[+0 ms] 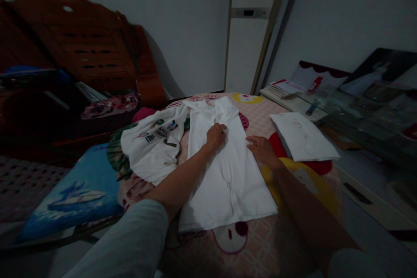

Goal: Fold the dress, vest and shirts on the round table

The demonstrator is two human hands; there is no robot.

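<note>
A white garment (208, 200) lies spread lengthwise on the pink patterned cloth (260, 247), with its collar end away from me and some wrinkles down its middle. My left hand (216, 137) rests on its upper middle, fingers curled in; what they pinch, if anything, is too small to make out. At the garment's right edge is my right hand (261, 149), its fingers apart and the fingertips touching the fabric. Left of it lies a crumpled white garment (153, 147) with a printed design. A folded white garment (302, 137) sits to the right.
A blue cushion (81, 191) and a camouflage-patterned cloth (119, 152) are at the left. Behind them stands a carved wooden chair (81, 43). On the right, a glass-topped cabinet (355, 108) holds papers (283, 88) and a framed picture (381, 67).
</note>
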